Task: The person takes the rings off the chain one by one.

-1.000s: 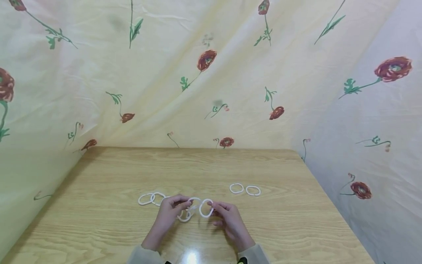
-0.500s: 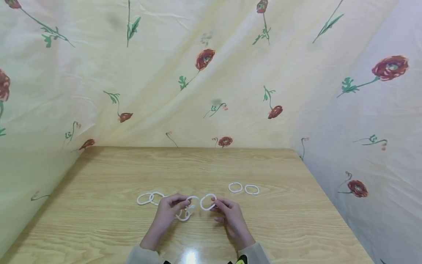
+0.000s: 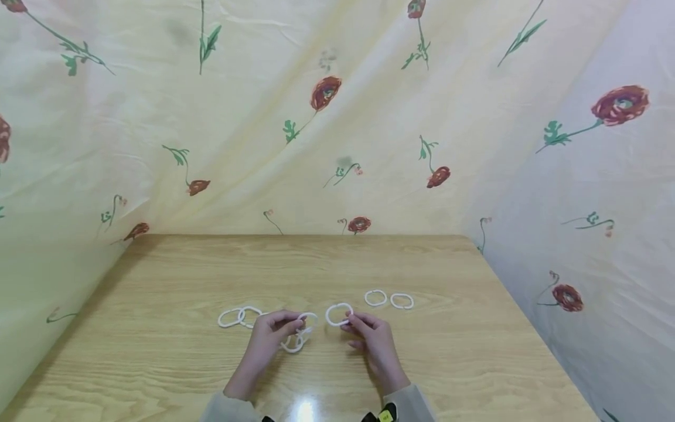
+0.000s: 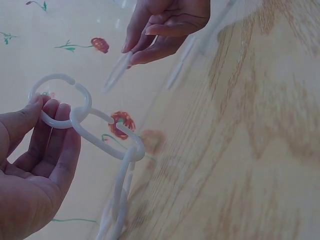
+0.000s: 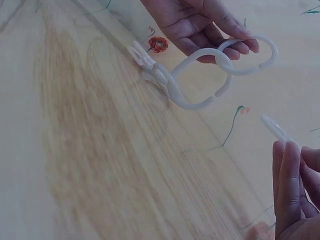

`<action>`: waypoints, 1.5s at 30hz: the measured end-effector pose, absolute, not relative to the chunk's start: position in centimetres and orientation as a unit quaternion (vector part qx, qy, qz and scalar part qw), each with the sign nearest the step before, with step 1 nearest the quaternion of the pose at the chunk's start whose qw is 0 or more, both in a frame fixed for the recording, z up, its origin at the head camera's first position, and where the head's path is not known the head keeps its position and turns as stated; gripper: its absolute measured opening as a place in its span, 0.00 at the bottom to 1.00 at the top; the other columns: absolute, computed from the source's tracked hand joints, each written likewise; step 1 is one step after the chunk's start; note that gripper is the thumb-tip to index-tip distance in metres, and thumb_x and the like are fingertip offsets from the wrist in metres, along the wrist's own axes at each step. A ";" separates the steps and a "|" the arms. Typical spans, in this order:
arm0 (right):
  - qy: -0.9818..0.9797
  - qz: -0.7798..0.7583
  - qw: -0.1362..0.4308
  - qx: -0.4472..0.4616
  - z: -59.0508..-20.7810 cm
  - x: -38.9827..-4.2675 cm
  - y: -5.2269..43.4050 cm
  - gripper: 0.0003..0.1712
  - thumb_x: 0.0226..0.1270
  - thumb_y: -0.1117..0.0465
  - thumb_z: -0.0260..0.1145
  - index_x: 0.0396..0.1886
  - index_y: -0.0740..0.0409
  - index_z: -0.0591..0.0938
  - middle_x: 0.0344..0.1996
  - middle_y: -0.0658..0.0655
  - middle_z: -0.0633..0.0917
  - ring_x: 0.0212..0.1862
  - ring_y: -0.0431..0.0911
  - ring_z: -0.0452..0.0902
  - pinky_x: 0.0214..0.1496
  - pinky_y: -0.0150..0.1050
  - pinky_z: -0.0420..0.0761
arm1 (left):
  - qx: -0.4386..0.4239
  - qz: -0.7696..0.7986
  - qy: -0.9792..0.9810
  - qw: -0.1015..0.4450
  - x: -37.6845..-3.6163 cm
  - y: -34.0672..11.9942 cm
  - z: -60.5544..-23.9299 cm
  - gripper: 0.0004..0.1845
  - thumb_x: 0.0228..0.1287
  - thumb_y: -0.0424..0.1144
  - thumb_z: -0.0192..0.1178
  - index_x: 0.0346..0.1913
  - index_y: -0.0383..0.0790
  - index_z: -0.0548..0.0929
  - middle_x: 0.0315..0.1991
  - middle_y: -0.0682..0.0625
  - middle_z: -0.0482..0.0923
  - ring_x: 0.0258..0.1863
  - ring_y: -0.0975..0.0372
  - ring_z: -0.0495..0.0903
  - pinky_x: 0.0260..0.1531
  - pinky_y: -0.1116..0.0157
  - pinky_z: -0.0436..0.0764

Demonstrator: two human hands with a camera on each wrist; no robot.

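Note:
A chain of white plastic split rings [image 3: 295, 341] lies on the wooden table [image 3: 174, 351] and rises at one end. My left hand [image 3: 297, 322] pinches the chain's end ring [image 3: 308, 319], seen close in the left wrist view as the end ring [image 4: 60, 100] between thumb and fingers of my left hand [image 4: 42, 112]. My right hand [image 3: 351, 320] pinches a single loose ring [image 3: 338, 314] a short gap to the right of the chain. In the right wrist view the loose ring [image 5: 275, 129] sticks up from my right hand [image 5: 292, 165], apart from the end ring [image 5: 250, 52].
Two more white rings [image 3: 375, 298] [image 3: 402, 301] lie side by side on the table right of my hands. The chain's far links [image 3: 239, 316] trail left. Flowered cloth [image 3: 327, 117] walls in the table at the back and both sides.
My right hand has drawn the single ring away to the right and slightly back from the chain's end ring, which it was against a second ago. The left hand has stayed put.

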State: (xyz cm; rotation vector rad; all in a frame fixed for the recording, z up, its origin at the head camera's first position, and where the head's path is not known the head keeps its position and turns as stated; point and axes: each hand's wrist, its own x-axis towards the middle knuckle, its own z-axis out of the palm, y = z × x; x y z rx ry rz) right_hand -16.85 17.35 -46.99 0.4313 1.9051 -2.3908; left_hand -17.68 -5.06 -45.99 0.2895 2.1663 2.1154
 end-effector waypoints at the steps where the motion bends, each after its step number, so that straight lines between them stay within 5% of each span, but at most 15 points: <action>1: 0.619 -0.772 0.022 0.142 -47.0 -17.0 17.4 0.10 0.65 0.66 0.66 0.44 0.65 0.84 0.38 0.55 0.89 0.33 0.38 0.85 0.26 0.26 0.82 | 0.094 0.695 0.711 0.048 -17.7 -5.0 -45.9 0.11 0.61 0.28 0.63 0.44 0.23 0.82 0.40 0.33 0.84 0.33 0.71 0.82 0.40 0.76 0.84; 11: 0.658 -0.738 -0.009 0.148 -46.3 -18.5 18.4 0.19 0.67 0.65 0.64 0.52 0.76 0.78 0.31 0.52 0.89 0.30 0.36 0.85 0.25 0.27 0.83 | 0.091 0.707 0.700 0.042 -17.6 -4.5 -45.4 0.11 0.60 0.27 0.63 0.43 0.21 0.81 0.40 0.30 0.84 0.32 0.72 0.82 0.39 0.75 0.84; 26: 0.702 -0.691 -0.011 0.171 -45.9 -21.2 19.8 0.15 0.67 0.69 0.63 0.48 0.78 0.79 0.23 0.54 0.88 0.25 0.38 0.84 0.24 0.27 0.83 | 0.104 0.705 0.701 0.040 -17.7 -4.4 -45.9 0.12 0.60 0.28 0.63 0.43 0.21 0.81 0.38 0.32 0.85 0.31 0.72 0.83 0.38 0.75 0.85; 35: 0.706 -0.686 0.003 0.179 -46.6 -21.8 19.9 0.14 0.66 0.71 0.62 0.47 0.77 0.80 0.29 0.64 0.89 0.28 0.42 0.86 0.28 0.31 0.86 | 0.086 0.707 0.701 0.039 -17.5 -4.9 -46.0 0.11 0.60 0.26 0.63 0.43 0.21 0.82 0.37 0.34 0.85 0.32 0.71 0.83 0.39 0.75 0.85; 45: 0.732 -0.658 0.017 0.178 -46.4 -21.9 20.3 0.15 0.66 0.72 0.62 0.49 0.79 0.78 0.28 0.64 0.89 0.25 0.38 0.84 0.26 0.30 0.85 | 0.076 0.708 0.701 0.043 -17.7 -4.9 -46.1 0.10 0.60 0.25 0.63 0.42 0.21 0.82 0.37 0.35 0.85 0.32 0.70 0.83 0.38 0.74 0.85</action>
